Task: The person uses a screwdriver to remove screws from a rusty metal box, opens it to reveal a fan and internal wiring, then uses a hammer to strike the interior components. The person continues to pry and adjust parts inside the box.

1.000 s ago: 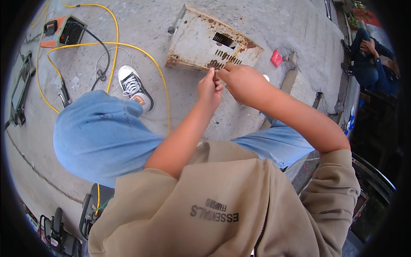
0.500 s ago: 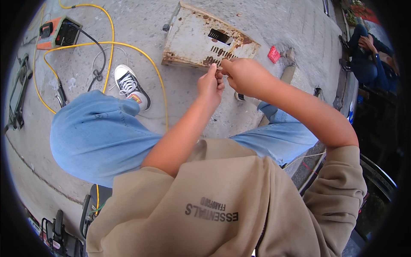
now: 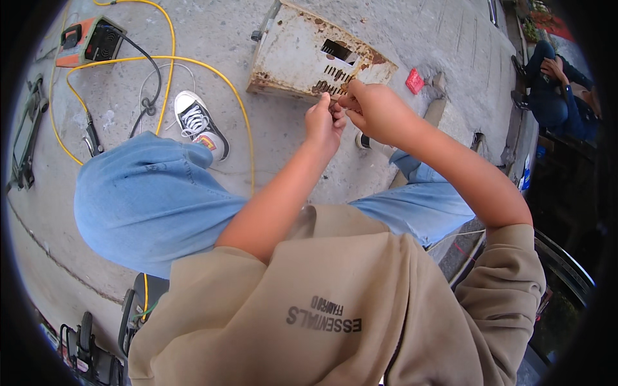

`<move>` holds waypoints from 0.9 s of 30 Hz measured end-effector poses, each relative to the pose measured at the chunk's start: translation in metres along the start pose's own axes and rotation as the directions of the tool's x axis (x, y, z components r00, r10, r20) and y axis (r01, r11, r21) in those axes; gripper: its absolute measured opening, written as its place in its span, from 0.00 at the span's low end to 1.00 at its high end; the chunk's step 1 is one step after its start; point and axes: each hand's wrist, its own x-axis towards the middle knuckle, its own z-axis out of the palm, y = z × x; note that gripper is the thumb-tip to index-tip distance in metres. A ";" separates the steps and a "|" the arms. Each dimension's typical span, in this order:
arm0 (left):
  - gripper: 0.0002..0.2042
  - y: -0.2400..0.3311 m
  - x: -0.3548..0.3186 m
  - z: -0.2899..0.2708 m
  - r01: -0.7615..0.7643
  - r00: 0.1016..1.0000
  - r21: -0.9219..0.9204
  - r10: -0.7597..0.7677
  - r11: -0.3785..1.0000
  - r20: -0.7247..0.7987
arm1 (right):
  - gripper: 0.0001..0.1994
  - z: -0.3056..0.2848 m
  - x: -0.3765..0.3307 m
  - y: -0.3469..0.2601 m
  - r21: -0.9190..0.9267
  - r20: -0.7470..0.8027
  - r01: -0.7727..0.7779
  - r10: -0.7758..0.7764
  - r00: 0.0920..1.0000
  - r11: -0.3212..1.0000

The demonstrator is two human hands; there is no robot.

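Pinching something tiny, too small to identify, between both hands above the rusty metal box (image 3: pixel 309 58).
Your left hand (image 3: pixel 324 122) and right hand (image 3: pixel 373 112) press fingertips together; it looks light, easily dropped, so keep hold at its ends.

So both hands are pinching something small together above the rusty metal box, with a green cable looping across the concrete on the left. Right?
Not quite: the cable is yellow, not green, as the head view shows. The left hand and right hand do meet over the rusty metal box, pinching something too small to identify.

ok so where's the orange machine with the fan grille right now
In the head view the orange machine sits on the concrete at the upper left, past the black-and-white sneaker, with the yellow cable looping beside it.
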 end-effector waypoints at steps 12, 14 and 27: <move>0.09 0.013 0.005 -0.003 0.057 0.998 -0.065 -0.056 0.996 0.014 | 0.14 -0.027 0.000 -0.022 -0.132 0.054 -0.115 0.123 0.991 0.985; 0.09 0.011 0.007 -0.007 0.051 0.999 -0.057 -0.050 0.997 0.020 | 0.13 -0.022 -0.001 -0.019 -0.082 0.037 -0.189 0.193 0.981 0.979; 0.08 0.008 0.013 -0.045 -0.155 0.857 0.491 0.364 0.857 -0.365 | 0.09 -0.012 -0.004 -0.005 0.082 -0.129 0.081 -0.070 0.989 0.993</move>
